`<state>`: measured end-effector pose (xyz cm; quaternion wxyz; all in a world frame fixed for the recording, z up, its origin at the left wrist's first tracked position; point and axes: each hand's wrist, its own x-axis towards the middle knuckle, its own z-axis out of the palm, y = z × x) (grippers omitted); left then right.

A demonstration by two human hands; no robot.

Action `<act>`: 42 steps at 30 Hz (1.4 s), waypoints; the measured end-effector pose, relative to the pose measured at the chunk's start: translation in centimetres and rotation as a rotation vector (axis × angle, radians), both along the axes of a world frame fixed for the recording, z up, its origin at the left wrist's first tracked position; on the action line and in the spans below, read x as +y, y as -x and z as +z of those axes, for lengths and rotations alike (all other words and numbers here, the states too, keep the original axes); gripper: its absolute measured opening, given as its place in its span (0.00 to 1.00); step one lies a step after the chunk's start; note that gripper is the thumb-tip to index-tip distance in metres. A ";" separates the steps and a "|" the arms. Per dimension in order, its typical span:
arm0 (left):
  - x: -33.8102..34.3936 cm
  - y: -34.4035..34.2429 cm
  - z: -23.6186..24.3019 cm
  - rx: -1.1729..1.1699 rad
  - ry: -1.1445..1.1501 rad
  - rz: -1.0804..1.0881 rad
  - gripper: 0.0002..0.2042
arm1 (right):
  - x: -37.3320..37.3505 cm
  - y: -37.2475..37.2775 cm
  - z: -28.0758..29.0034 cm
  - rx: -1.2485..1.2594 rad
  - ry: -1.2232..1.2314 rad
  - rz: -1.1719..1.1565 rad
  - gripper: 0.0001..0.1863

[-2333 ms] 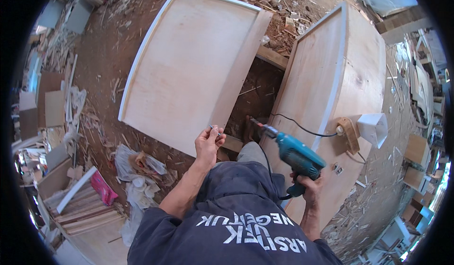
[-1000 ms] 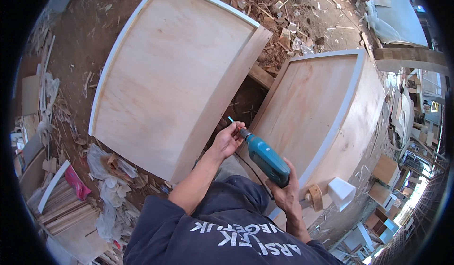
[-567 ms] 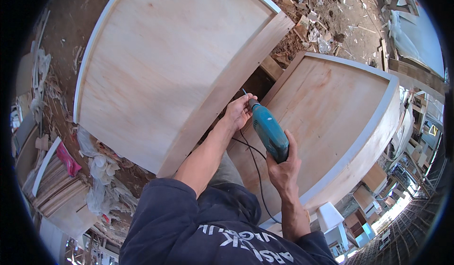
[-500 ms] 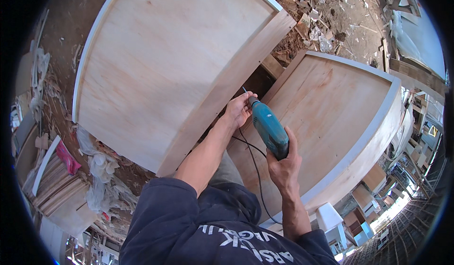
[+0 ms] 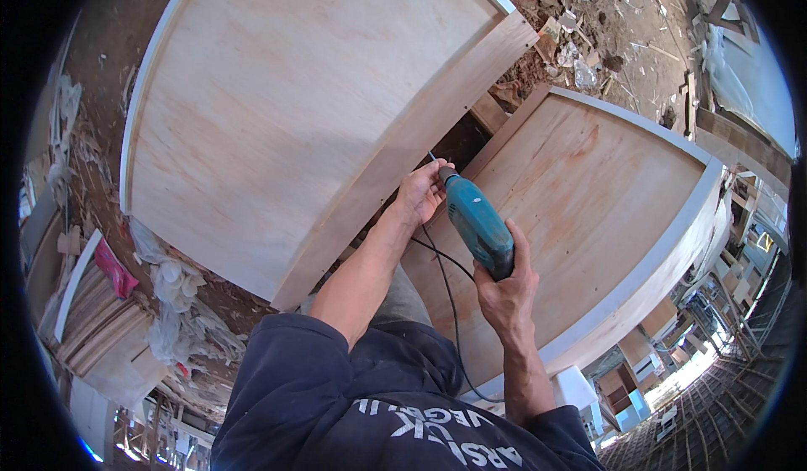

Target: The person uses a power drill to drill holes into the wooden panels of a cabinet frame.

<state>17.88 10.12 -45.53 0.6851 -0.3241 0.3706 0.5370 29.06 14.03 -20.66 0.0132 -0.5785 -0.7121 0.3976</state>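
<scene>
- Power drill (image 5: 481,223) in the right hand (image 5: 508,293), fingers wrapped round its body, over the gap between the left plywood panel (image 5: 286,126) and right plywood panel (image 5: 580,193).
- Left hand (image 5: 423,189): fingers closed at the chuck (image 5: 448,173).
- Apparently done: slim bit (image 5: 432,156) projecting past the fingertips.
- Left open: whether it is tight, or touching the edge strip (image 5: 403,153), cannot be told.

- clock's centred on the drill (image 5: 479,221), cord (image 5: 454,303) lying around 6
- one wooden unit (image 5: 294,92) at 10, other unit (image 5: 597,210) at 3
- scraps (image 5: 551,30) on the ground (image 5: 640,76) toward 1
- plank stack (image 5: 111,320) way out, 8 to 9ish
</scene>
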 end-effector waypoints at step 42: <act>1.8 1.3 11.2 -0.287 -0.033 0.274 0.20 | 2.2 6.2 0.0 -0.220 0.032 0.235 0.41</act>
